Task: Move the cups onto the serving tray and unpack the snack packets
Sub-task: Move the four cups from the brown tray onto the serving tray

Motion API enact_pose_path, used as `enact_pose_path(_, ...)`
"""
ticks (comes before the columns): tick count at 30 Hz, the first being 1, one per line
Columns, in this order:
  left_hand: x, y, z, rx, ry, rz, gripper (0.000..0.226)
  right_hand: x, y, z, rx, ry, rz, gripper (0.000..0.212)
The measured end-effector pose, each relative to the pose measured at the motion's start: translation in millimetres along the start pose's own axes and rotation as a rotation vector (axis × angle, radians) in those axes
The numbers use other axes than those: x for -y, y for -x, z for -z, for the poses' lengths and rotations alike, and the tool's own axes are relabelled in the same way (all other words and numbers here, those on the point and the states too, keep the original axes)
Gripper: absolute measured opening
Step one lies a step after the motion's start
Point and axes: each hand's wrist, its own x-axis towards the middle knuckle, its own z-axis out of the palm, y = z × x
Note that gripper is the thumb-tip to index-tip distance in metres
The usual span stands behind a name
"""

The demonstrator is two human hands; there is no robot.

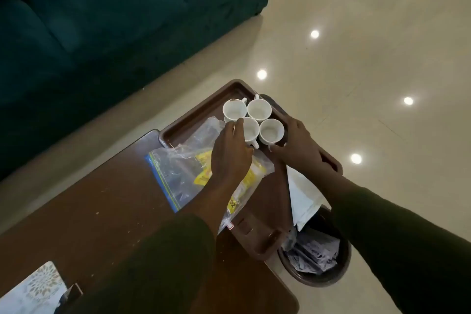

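Observation:
Several white cups stand close together at the far end of a brown serving tray [193, 107]. My left hand [230, 153] grips the near-left cup [251, 130] by its side. My right hand [298, 145] touches the near-right cup [271, 131] from the right, fingers curled around its base. The two far cups [235, 110] [259, 109] stand free. A clear zip bag [175, 173] with yellow snack packets [251, 178] inside lies across the tray's middle, partly under my left forearm.
The tray rests on a dark wooden table [102, 201] and overhangs its right edge. A round bin [316, 255] with paper waste stands on the tiled floor below the tray. A green sofa [102, 20] is at the far left. A patterned mat [35, 288] lies at the near left.

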Motion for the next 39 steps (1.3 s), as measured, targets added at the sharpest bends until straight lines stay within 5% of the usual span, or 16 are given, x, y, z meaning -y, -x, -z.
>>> enact_pose_path(8, 2.9, -19.6, -22.5, -0.044, -0.122, 0.045, 0.063, -10.5, -17.9, -24.8, -0.019, 0.013, -0.042, 0.079)
enact_pose_path(22, 5.2, -25.2, -27.8, -0.081, -0.175, 0.016, 0.061, -11.5, -4.3, -26.3, -0.1, 0.07, -0.064, 0.043)
enact_pose_path(30, 13.7, 9.9, 16.7, -0.141, 0.02, -0.081, 0.06, 28.8, 28.0, 2.0, -0.168, 0.041, 0.059, 0.056)
enact_pose_path(39, 68.6, 72.9, 83.6, -0.181, 0.277, 0.042, 0.062, 115.5, 49.5, -24.1, -0.153, 0.046, 0.216, 0.052)
